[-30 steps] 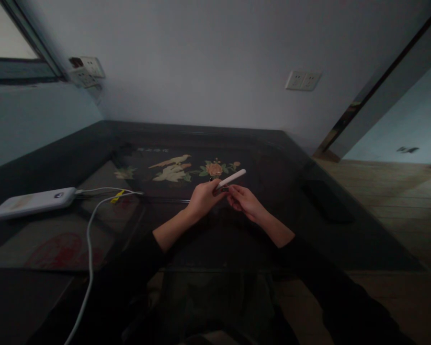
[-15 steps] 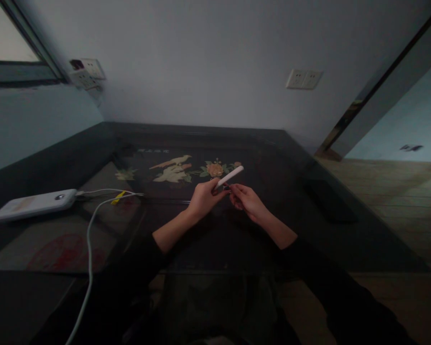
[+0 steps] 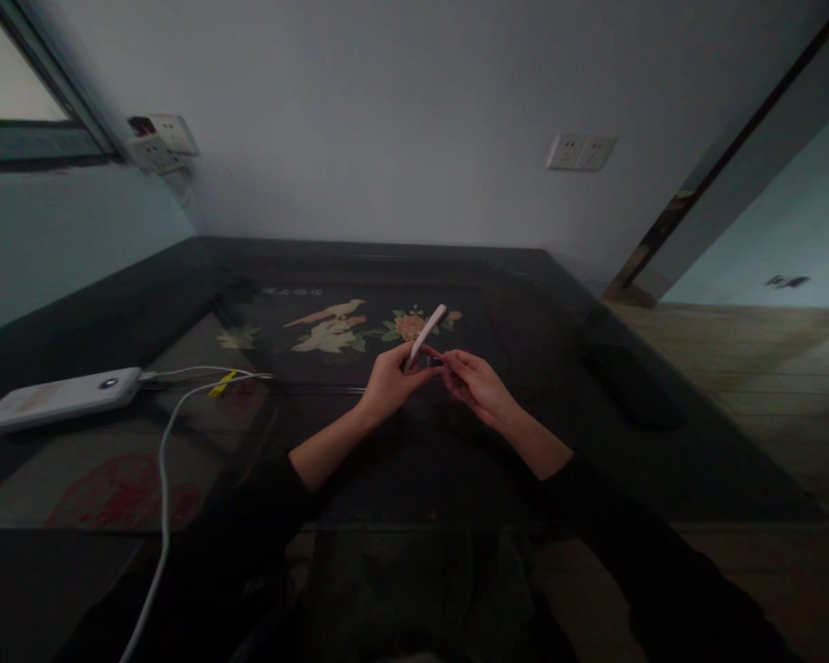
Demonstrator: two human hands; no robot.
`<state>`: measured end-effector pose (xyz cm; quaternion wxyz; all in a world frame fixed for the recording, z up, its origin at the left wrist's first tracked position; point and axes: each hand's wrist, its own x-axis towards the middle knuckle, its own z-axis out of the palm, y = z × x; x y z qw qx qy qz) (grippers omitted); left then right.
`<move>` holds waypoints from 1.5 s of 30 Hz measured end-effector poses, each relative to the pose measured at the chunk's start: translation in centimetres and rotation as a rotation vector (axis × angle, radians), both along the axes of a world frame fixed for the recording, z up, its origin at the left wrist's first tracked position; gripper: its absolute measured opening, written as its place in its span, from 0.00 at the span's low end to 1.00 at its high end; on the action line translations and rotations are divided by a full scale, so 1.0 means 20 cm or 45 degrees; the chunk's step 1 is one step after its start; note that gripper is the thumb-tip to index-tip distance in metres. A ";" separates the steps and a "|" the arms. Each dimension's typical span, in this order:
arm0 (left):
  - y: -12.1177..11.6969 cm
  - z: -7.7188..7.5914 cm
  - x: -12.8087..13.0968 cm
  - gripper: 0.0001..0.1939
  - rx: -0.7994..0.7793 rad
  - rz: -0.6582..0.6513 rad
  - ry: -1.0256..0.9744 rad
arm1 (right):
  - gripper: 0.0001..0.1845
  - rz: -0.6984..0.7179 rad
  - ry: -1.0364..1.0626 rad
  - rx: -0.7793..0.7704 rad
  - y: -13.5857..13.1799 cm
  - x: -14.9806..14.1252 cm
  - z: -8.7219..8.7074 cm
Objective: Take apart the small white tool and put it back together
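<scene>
My left hand (image 3: 388,378) is closed, with a slim white pen-like stick (image 3: 429,331) standing up at a slant from between thumb and forefinger. The stick's lower end is hidden in the hand. My right hand (image 3: 480,385) is pinched shut right beside it, its fingertips meeting those of the left. Something small and dark shows between the touching fingertips, too small to name. Both hands are above a dark glossy tabletop (image 3: 414,460) with a printed bird-and-flower picture (image 3: 338,330).
At the left lies a white power bank (image 3: 59,400) with a white cable (image 3: 164,479) and a yellow tag (image 3: 222,383). A dark flat object (image 3: 632,387) lies at the right. Wall sockets (image 3: 580,152) are behind the table.
The white stick has swung to a steeper angle, its top end moving left and slightly up. Both hands remain together at nearly the same place.
</scene>
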<state>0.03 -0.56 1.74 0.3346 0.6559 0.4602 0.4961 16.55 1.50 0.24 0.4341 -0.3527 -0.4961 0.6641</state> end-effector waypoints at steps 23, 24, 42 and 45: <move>0.01 0.00 -0.02 0.11 0.067 -0.030 -0.011 | 0.23 -0.070 0.022 0.146 0.00 0.01 0.01; 0.01 0.00 -0.02 0.11 0.063 -0.047 -0.044 | 0.24 -0.014 0.053 0.120 0.00 0.01 0.01; -0.02 0.00 0.01 0.14 0.048 -0.147 -0.216 | 0.33 0.453 0.226 0.033 -0.03 0.01 -0.01; -0.03 0.00 0.02 0.14 0.035 -0.145 -0.226 | 0.33 0.457 0.236 0.034 -0.04 0.01 0.00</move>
